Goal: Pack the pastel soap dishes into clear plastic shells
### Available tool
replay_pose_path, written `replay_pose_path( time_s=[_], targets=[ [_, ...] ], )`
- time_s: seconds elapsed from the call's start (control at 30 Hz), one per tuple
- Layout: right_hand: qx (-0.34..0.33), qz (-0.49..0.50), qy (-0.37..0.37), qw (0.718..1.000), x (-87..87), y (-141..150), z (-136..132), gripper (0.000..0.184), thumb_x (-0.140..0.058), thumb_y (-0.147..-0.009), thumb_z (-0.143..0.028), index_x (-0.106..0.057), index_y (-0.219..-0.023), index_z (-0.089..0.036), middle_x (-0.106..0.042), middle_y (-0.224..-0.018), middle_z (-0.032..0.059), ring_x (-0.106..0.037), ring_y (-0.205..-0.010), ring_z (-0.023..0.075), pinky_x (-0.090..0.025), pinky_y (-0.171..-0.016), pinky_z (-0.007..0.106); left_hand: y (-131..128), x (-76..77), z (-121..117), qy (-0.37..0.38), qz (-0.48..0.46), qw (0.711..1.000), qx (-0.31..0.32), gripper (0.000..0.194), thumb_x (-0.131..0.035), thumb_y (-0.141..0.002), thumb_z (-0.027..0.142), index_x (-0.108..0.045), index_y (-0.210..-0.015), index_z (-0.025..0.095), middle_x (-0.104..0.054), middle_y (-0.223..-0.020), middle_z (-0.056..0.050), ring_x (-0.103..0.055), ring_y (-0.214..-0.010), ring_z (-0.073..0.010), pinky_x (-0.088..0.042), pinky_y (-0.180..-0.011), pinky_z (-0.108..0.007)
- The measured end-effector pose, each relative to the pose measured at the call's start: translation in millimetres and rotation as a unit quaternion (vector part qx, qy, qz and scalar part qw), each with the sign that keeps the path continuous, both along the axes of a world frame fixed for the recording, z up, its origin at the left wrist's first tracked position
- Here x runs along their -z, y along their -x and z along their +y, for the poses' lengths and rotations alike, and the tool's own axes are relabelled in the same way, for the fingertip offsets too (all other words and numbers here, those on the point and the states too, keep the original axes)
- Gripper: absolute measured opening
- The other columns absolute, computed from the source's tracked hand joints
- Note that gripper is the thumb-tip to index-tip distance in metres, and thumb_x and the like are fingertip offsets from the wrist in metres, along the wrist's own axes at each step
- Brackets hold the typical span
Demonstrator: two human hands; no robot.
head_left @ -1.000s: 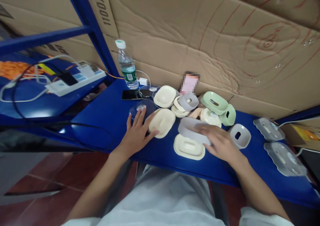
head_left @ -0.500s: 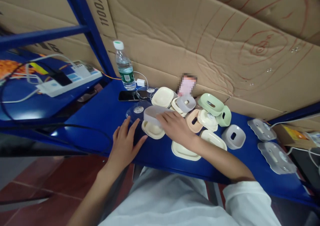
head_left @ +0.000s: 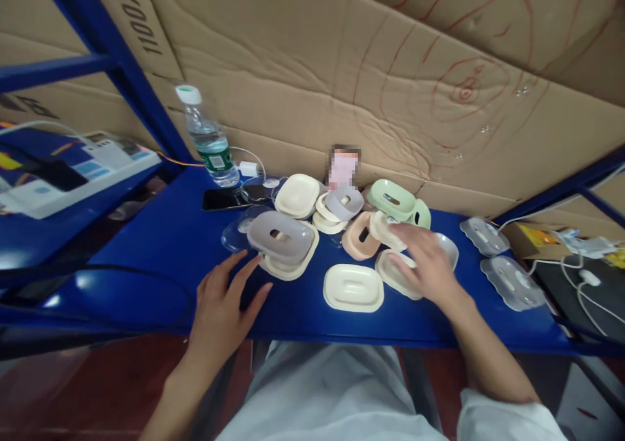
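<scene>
My left hand [head_left: 229,301] is open, fingers spread, just in front of a grey oval soap dish [head_left: 280,236] with a slot in its middle. That dish rests on a cream tray [head_left: 288,273]. My right hand [head_left: 430,258] reaches over the right part of the pile, slightly blurred. Its thumb and fingers are apart, with the fingertips at the edge of a cream oval piece [head_left: 385,229]; whether they touch it is unclear. Under the hand lies another cream tray [head_left: 395,277], partly covered. A separate cream tray [head_left: 353,288] lies between my hands.
Behind are a cream dish [head_left: 297,195], a small grey dish [head_left: 345,203], a peach dish [head_left: 360,237] and green dishes [head_left: 393,199]. A water bottle [head_left: 212,148] and a phone [head_left: 222,199] stand back left. Clear scalloped dishes [head_left: 510,283] lie right. Cardboard [head_left: 273,70] closes the back.
My right hand has let go of the grey soap dish, now on the cream tray, and moved right to the other cream pieces. My left hand stays spread nearby. The view has shifted right.
</scene>
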State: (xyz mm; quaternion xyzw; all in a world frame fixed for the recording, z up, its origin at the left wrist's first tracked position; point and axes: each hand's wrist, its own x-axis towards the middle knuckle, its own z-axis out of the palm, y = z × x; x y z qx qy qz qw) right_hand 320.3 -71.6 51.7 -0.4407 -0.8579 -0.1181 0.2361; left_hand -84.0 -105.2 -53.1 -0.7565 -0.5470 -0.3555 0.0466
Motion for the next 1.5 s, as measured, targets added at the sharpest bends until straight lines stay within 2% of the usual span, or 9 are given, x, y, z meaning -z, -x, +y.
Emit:
replay_pose_path(
  time_s=[0.2, 0.37, 0.57, 0.73, 0.93, 1.07, 1.2, 1.37, 1.5],
  targets=[
    [0.356, -0.042, -0.069, 0.931, 31.7, -165, -63, 0.041, -0.057, -0.109, -0.043, -0.065, -0.145, -0.026, -0.074, -0.132, 0.02, -0.071, -0.122, 0.0451, -0.055, -0.1, 0.063, -22, -26.8, -8, -0.102, 0.035, 0.981, 0.163, 0.012, -0.065, -0.102, 0.012, -0.07, -0.111, 0.019, -0.072, -0.103, -0.008, -0.069, -0.093, -0.0245, -0.051, -0.088, -0.04],
    [0.53, -0.05, -0.014, 0.847, 64.8, -214, -83, 0.055, -0.048, -0.108, -0.053, -0.063, -0.147, -0.018, -0.063, -0.151, 0.0251, -0.056, -0.14, 0.0475, -0.045, -0.109, 0.069, -75, -31.3, -12, -0.08, 0.146, 0.935, 0.313, 0.015, -0.063, -0.104, 0.017, -0.071, -0.117, 0.019, -0.076, -0.116, -0.009, -0.069, -0.109, -0.027, -0.048, -0.104, -0.046],
    [0.558, -0.017, 0.036, 0.829, 88.5, -223, -87, 0.065, -0.047, -0.104, -0.055, -0.053, -0.156, -0.017, -0.055, -0.16, 0.0231, -0.053, -0.144, 0.0429, -0.042, -0.114, 0.065, -113, -16.7, -5, -0.044, 0.207, 0.918, 0.336, 0.01, -0.065, -0.104, 0.02, -0.069, -0.112, 0.018, -0.073, -0.122, -0.01, -0.067, -0.118, -0.0272, -0.043, -0.114, -0.051],
    [0.587, 0.022, -0.06, 0.807, 87.3, -234, -97, 0.077, -0.052, -0.1, -0.066, -0.046, -0.163, -0.021, -0.035, -0.173, 0.0286, -0.039, -0.156, 0.0514, -0.035, -0.115, 0.076, -113, -14.9, 0, -0.023, 0.197, 0.923, 0.329, 0.009, -0.063, -0.104, 0.02, -0.067, -0.112, 0.018, -0.071, -0.118, -0.01, -0.066, -0.117, -0.0265, -0.044, -0.113, -0.049],
    [0.605, 0.108, 0.024, 0.789, 99.8, -281, -107, 0.107, -0.07, -0.076, -0.087, -0.046, -0.163, -0.029, -0.019, -0.178, 0.0312, -0.023, -0.16, 0.0635, -0.022, -0.111, 0.092, -112, -15.5, 0, -0.019, 0.142, 0.936, 0.322, 0.011, -0.061, -0.105, 0.019, -0.068, -0.113, 0.019, -0.072, -0.118, -0.009, -0.067, -0.116, -0.0249, -0.044, -0.112, -0.046],
    [0.567, 0.15, 0.013, 0.81, 106.5, -311, -103, 0.11, -0.078, -0.059, -0.091, -0.06, -0.15, -0.031, -0.036, -0.17, 0.0322, -0.037, -0.152, 0.0669, -0.034, -0.105, 0.088, -112, -18.6, -1, -0.028, 0.131, 0.939, 0.317, 0.016, -0.06, -0.104, 0.016, -0.07, -0.117, 0.019, -0.073, -0.125, -0.011, -0.069, -0.117, -0.0259, -0.045, -0.112, -0.048],
    [0.491, 0.159, -0.013, 0.857, 101.6, -301, -99, 0.098, -0.066, -0.067, -0.097, -0.069, -0.136, -0.028, -0.064, -0.142, 0.0248, -0.059, -0.139, 0.057, -0.048, -0.11, 0.07, -112, -23.3, -5, -0.031, 0.079, 0.942, 0.324, 0.017, -0.063, -0.103, 0.018, -0.071, -0.118, 0.02, -0.074, -0.127, -0.011, -0.07, -0.116, -0.0259, -0.048, -0.111, -0.048],
    [0.428, 0.149, -0.119, 0.883, 85.4, -227, -107, 0.087, -0.072, -0.083, -0.081, -0.065, -0.15, -0.027, -0.059, -0.152, 0.0249, -0.058, -0.142, 0.0521, -0.049, -0.117, 0.065, -116, -25.1, -18, 0.033, -0.04, 0.929, 0.365, 0.022, -0.062, -0.104, 0.021, -0.07, -0.124, 0.022, -0.073, -0.129, -0.01, -0.07, -0.117, -0.0233, -0.056, -0.108, -0.042],
    [0.293, 0.157, -0.099, 0.938, 63.6, -149, -105, 0.082, -0.08, -0.089, -0.063, -0.055, -0.159, -0.028, -0.055, -0.158, 0.0218, -0.054, -0.147, 0.0491, -0.046, -0.119, 0.071, -122, -19.5, -27, 0.136, -0.143, 0.91, 0.366, 0.058, -0.069, -0.103, 0.027, -0.049, -0.158, 0.03, -0.064, -0.15, -0.014, -0.064, -0.138, -0.0297, -0.053, -0.119, -0.05]
  ],
)
